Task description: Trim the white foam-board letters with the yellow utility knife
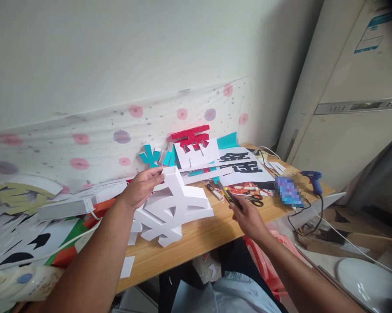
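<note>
My left hand pinches the upper edge of a white foam-board character, a thick cut-out shape with raised sides. Its lower part is close to the wooden table; I cannot tell whether it touches. To its right, my right hand is closed around a yellow and black utility knife, its blade pointing up and left, apart from the character. Just beyond the knife lie black-handled scissors and another cutter.
A red character, turquoise pieces and a printed sheet lie at the back. White cut-outs crowd the left. A blue glue gun with a cord stands at the right, near a pink plastic stool and a fridge.
</note>
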Demonstrator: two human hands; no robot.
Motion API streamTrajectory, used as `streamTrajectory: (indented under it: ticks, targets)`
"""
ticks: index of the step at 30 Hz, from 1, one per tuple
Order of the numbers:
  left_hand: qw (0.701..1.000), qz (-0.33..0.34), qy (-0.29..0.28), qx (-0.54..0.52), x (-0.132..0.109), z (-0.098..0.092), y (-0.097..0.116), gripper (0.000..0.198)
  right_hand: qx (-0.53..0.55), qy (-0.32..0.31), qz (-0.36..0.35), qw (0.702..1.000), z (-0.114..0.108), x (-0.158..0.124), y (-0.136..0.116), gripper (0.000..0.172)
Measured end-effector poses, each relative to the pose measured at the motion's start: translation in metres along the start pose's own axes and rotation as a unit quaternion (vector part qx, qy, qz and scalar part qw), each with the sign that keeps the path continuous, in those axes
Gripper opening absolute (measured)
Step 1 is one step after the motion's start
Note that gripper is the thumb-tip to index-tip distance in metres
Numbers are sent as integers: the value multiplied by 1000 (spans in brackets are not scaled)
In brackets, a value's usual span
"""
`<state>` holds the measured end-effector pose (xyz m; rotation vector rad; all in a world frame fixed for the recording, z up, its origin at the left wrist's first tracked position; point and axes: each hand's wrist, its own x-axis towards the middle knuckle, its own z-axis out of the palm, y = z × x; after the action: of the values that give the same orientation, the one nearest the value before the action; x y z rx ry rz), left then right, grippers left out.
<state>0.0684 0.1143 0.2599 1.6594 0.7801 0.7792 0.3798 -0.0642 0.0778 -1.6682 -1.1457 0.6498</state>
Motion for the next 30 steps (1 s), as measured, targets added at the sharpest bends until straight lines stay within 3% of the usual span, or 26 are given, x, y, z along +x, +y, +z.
streamTrajectory:
  ticks: [2,4,6,10,17,22,30]
  targets:
    - [1000,-1,3,0,-2,3,1,65,240,-34,31,970,9,-16,-26,73]
    - [1000,3,1,-5,-3,6,2,66,364,-94,70,924,18,-34,-51,79]
    - [1000,18,-5,-12,-5,9,3,66,413,-143,101,894,26,-48,-69,70]
    - [999,46,-16,-18,-9,15,2,64,455,-144,142,867,35,-61,-84,63]
    - [998,65,-16,10,-11,27,-1,63,470,-173,151,852,50,-66,-91,68]
    - [997,64,0,47,-11,37,0,70,426,-179,120,879,61,-67,-98,74]
    - [996,69,-12,62,-11,50,-2,74,429,-168,51,886,42,-74,-123,61]
